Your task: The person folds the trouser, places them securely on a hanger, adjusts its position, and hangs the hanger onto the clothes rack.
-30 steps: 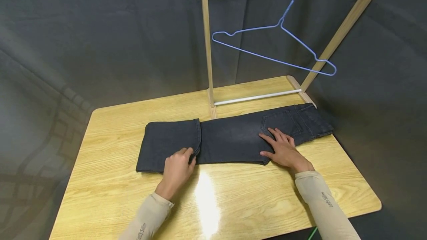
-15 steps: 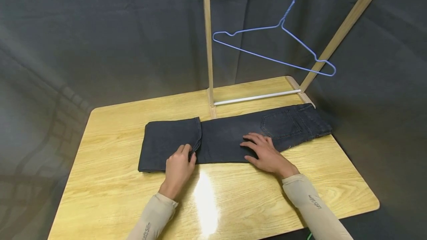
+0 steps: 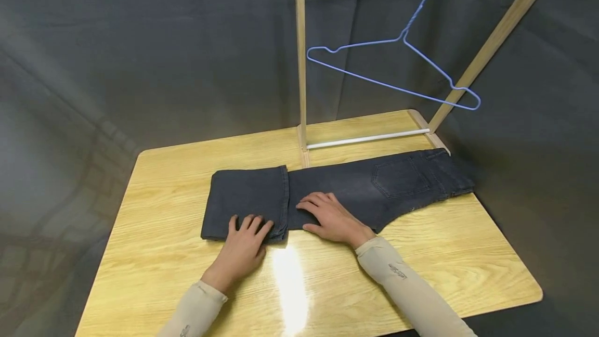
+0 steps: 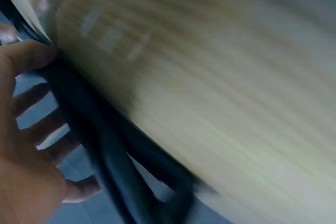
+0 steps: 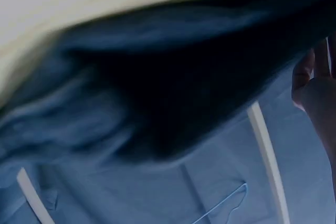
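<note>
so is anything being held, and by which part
Nothing appears held: the left hand lies spread on the jeans, the right hand loosely over them.

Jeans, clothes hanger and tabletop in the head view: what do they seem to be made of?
Jeans: probably denim, dark and matte, judging by the stitched back pocket.
Clothes hanger: probably plastic-coated wire, smooth and blue, given the thin rod and twisted neck.
Tabletop: wood or wood-look laminate, glossy; it shows grain and a bright reflection.
</note>
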Demonstrator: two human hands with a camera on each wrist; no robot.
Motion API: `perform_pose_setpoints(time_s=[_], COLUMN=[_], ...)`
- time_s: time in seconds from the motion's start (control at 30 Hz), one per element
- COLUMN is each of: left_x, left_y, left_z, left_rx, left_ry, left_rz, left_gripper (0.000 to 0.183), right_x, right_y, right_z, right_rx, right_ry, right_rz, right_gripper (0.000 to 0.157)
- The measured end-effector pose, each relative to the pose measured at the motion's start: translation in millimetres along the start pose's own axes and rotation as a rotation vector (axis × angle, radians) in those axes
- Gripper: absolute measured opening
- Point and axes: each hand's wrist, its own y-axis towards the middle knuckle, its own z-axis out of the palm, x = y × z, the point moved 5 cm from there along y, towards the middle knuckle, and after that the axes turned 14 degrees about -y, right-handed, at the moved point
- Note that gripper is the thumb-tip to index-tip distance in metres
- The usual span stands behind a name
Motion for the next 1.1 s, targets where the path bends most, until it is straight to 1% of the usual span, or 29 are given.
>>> perform_pose_setpoints(time_s=[0.1, 0.17, 0.23, 0.3, 0.4, 0.53, 0.6, 0.7, 0.77, 0.9, 1.0, 1.1], left_x=[17.1, 26.3, 32.8, 36.5, 38.4, 39.9, 41.0, 42.6, 43.4, 45.2, 46.3, 47.6], left_y=[-11.7, -16.7, -18.7, -19.0, -18.6, -18.9, -19.4, -21.1, -22.4, -25.7, -30.4, -34.4], left_z=[-5.4, -9.3, -12.1, -12.9, -11.1, -8.1, -8.0, -10.1, -12.1, -16.9, -19.8, -20.1], left_rx=[-0.066, -0.104, -0.133, -0.143, -0.14, -0.145, -0.161, -0.207, -0.24, -0.298, -0.316, -0.307], left_ry=[0.0, 0.001, 0.001, -0.002, 0.007, 0.009, -0.012, -0.069, -0.117, -0.197, -0.212, -0.213], left_rz=[-0.018, -0.028, -0.025, -0.011, 0.018, 0.025, 0.017, 0.011, 0.007, -0.003, -0.008, -0.009], left_gripper=[0.056, 0.057, 0.058, 0.058, 0.054, 0.045, 0.041, 0.039, 0.038, 0.039, 0.04, 0.041], right_x=[4, 7, 9, 11, 15, 20, 24, 29, 33, 41, 47, 53], right_y=[6, 9, 13, 16, 21, 27, 28, 31, 31, 34, 36, 38], right_z=[0.8, 1.3, 1.8, 2.9, 4.7, 8.7, 10.7, 12.9, 13.8, 14.7, 14.4, 13.1], right_rx=[0.012, 0.022, 0.029, 0.029, 0.014, -0.009, -0.015, -0.017, -0.021, -0.05, -0.087, -0.11], right_ry=[0.004, -0.005, -0.016, -0.034, -0.046, -0.079, -0.103, -0.144, -0.164, -0.192, -0.203, -0.228], right_rz=[-0.021, -0.036, -0.051, -0.069, -0.097, -0.124, -0.136, -0.157, -0.169, -0.196, -0.227, -0.252], right_gripper=[0.051, 0.054, 0.056, 0.057, 0.06, 0.063, 0.064, 0.065, 0.063, 0.055, 0.048, 0.043])
